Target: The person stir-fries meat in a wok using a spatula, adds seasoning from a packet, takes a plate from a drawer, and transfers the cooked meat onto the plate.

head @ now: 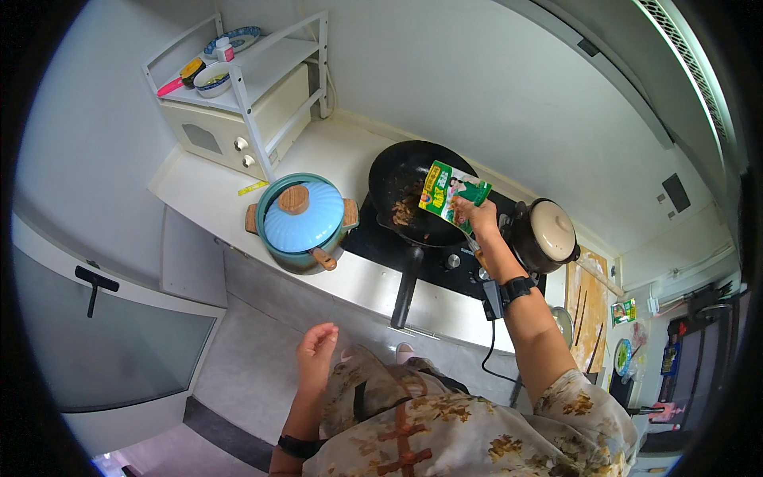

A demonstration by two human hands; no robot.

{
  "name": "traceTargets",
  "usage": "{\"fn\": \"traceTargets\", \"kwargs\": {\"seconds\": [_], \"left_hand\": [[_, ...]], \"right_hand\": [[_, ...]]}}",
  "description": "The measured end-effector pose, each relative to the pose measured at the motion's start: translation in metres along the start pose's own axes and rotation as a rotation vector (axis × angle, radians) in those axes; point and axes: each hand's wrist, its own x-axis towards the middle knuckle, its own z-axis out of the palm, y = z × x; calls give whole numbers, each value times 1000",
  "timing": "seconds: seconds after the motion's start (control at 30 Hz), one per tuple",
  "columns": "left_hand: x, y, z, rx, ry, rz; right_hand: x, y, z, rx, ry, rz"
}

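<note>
My right hand [474,214] grips a green and yellow seasoning packet [450,194], which is held over a black wok [411,161]. Brown food pieces [405,210] lie in the wok, on the side away from the packet. Part of a utensil with a wooden handle [480,257] shows below the packet, close to my right hand; whether I hold it too, I cannot tell. The wok stands on a black gas stove [375,238], its dark handle [408,289] pointing towards me. My left hand [317,347] hangs in front of the counter, fingers curled and nothing visible in them.
A teal pot [304,262] with a blue lid [305,223] stands left of the stove. On the right are a dark pot [533,250] with a beige lid and a wooden board [590,310]. A cream oven [208,140] under a white rack [280,53] fills the back left.
</note>
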Motion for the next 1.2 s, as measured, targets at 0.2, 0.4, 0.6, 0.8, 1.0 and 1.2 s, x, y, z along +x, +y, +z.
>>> {"fn": "traceTargets", "kwargs": {"seconds": [0.2, 0.4, 0.6, 0.8, 1.0, 1.2], "left_hand": [[-1, -5, -2, 29, -9, 12], [1, -11, 0, 3, -17, 13], [3, -10, 4, -28, -24, -9], [3, -8, 7, -12, -17, -32], [5, -7, 7, -1, -19, -28], [8, -8, 5, -8, -40, -13]], "right_hand": [[-1, -4, 4, 29, 26, -7], [7, 0, -2, -51, -25, -24], [10, 3, 4, -60, 53, -67], [16, 12, -5, -169, -2, -72], [7, 0, 1, -138, 5, -63], [7, -6, 0, -118, -28, -1]]}}
